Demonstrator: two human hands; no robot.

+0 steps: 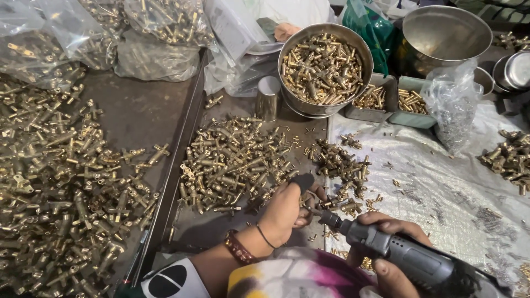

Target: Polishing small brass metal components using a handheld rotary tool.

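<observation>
Down among the brass: driver meets fitting

Low in the frame, at about six o'clock, the left hand [284,212] is curled tightly around a small brass fitting [307,205], with a dark cover over the thumb tip; most of the fitting is hidden inside the fist, so its shape cannot be told. The right hand [386,251], at five o'clock, is wrapped closed around a grey power driver [403,255], whose dark nose points to ten o'clock and meets the fitting at the left fingers.

Just beyond the left hand, toward twelve o'clock, lies a pile [234,163] of like fittings: yellow, shiny, T-shaped, tumbled every way. A smaller heap [338,163] sits at one o'clock of the hands, on the edge of a crinkled plastic sheet [441,187]. A far bigger spread [61,187] fills the nine o'clock side. At twelve o'clock, well apart, stands a steel bowl [324,69] full of short brass pieces.
</observation>
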